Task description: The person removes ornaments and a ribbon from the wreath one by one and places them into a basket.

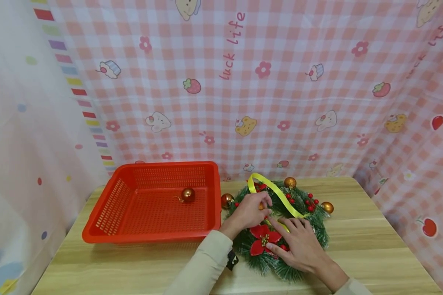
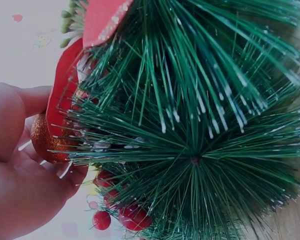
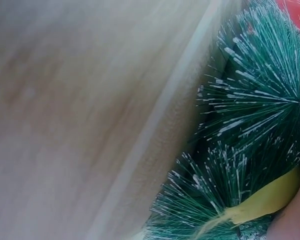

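A green Christmas wreath (image 1: 319, 231) with white-tipped needles lies on the table, dressed with red berries, gold balls and a red poinsettia (image 1: 257, 246). My left hand (image 1: 248, 209) curls its fingers round a glittery gold ball (image 2: 45, 137) at the wreath's inner side; a red petal partly covers the ball in the left wrist view. With fingers spread, my right hand (image 1: 300, 246) rests on the wreath's near right part, its thumb beside the poinsettia. A yellow ribbon (image 1: 277, 191) loops up over the wreath, and part of it passes beneath the right hand's fingers.
A red plastic basket (image 1: 151, 237) stands to the left of the wreath, with one shiny gold ball (image 1: 188, 195) inside. The wooden table (image 1: 376, 246) extends right of the wreath. Behind it hangs a pink checked curtain (image 1: 214, 106).
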A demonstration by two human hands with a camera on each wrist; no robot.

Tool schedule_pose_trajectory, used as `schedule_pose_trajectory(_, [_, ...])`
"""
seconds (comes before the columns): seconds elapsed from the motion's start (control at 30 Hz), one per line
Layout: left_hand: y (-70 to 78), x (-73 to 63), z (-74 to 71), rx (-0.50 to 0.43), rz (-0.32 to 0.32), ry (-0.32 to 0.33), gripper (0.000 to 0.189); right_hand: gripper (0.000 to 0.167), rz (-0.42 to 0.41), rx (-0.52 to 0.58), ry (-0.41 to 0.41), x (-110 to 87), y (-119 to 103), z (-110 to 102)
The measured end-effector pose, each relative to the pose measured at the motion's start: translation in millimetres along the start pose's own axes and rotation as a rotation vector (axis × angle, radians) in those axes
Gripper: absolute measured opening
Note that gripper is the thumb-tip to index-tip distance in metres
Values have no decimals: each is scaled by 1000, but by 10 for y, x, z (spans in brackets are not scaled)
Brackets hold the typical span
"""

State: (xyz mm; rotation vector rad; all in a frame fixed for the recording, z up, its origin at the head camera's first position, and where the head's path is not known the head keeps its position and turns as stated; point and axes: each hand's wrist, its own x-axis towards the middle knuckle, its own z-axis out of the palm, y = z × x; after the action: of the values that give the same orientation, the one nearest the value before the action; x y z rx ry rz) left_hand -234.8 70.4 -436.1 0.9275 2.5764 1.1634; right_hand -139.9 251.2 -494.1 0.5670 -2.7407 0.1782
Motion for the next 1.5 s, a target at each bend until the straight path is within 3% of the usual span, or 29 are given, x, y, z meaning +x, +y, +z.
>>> schedule_pose_trajectory(0.4, [-73,32,-8,12,-19,2,7,65,8,-5,-7,0,-11,-2])
schedule_pose_trajectory(0.6, [-80,32,-23,27,-12,22,6,66,7,-15,-2,-5,-13,-4])
schedule_pose_trajectory(1.07, [-61,-18,-62,57,-77,103,8,66,12,-11,7,-5,-30,7])
schedule_pose_trajectory(1.5, [-27,-173,-212,-58,-95,163,16,65,12,10,10,-1,-42,3])
